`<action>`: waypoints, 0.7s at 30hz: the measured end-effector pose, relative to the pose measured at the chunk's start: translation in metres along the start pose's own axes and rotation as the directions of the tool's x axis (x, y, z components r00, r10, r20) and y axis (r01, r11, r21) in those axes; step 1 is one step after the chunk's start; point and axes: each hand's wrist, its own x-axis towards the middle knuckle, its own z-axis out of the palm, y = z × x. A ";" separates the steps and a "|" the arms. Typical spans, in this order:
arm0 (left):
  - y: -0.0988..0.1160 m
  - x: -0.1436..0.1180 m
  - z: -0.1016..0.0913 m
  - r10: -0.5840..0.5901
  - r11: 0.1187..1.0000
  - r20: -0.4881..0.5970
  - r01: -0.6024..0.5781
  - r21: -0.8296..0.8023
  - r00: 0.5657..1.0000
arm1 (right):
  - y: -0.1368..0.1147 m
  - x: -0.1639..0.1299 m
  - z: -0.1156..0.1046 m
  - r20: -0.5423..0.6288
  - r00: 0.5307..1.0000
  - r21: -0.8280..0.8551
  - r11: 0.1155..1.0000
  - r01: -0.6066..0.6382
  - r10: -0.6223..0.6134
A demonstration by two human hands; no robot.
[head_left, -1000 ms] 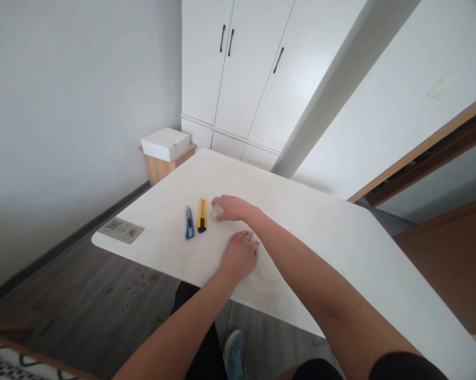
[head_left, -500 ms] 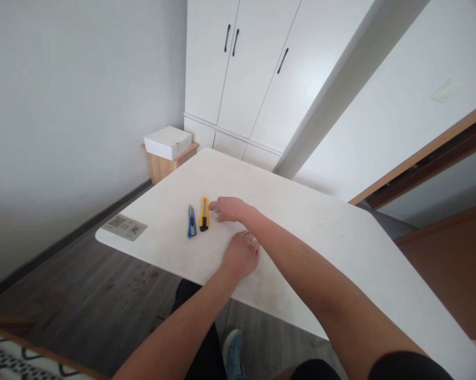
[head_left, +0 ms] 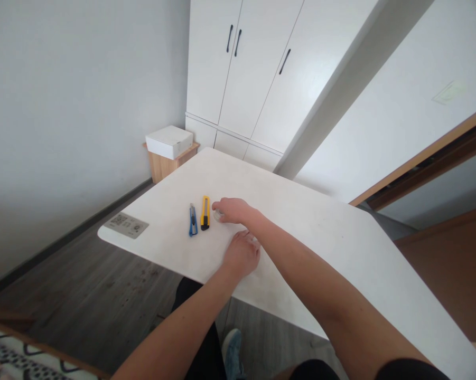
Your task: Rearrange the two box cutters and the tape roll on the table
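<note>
Right hand (head_left: pixel 233 210) has barely moved over the last second, still curled over a small clear roll (head_left: pixel 217 214), looks like tape, on the desk (head_left: pixel 320 232) mid-left, just beside the yellow cutter (head_left: pixel 205 212) and blue cutter (head_left: pixel 192 219). Fingers pinch the roll, not lifted. Left hand (head_left: pixel 241 254) stays flat near the front edge, fingers together, holding nothing.

The right hand (head_left: pixel 232 209) covers a small clear object (head_left: pixel 217 214) beside the yellow knife (head_left: pixel 205 212) — left hand (head_left: pixel 241 254) flat on the table (head_left: pixel 333 237).
</note>
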 end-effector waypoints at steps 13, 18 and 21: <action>0.001 0.001 0.000 0.003 1.000 -0.017 -0.003 -0.002 1.000 | 0.001 0.007 0.003 0.038 0.998 -0.004 0.999 0.043 -0.042; 0.000 0.000 0.001 0.003 1.000 -0.021 -0.003 -0.007 1.000 | -0.002 0.006 -0.002 0.061 0.997 -0.010 0.999 0.048 -0.047; 0.000 0.000 0.002 0.007 1.000 -0.018 -0.008 -0.007 1.000 | -0.001 0.007 -0.002 0.060 0.997 -0.013 0.998 0.054 -0.053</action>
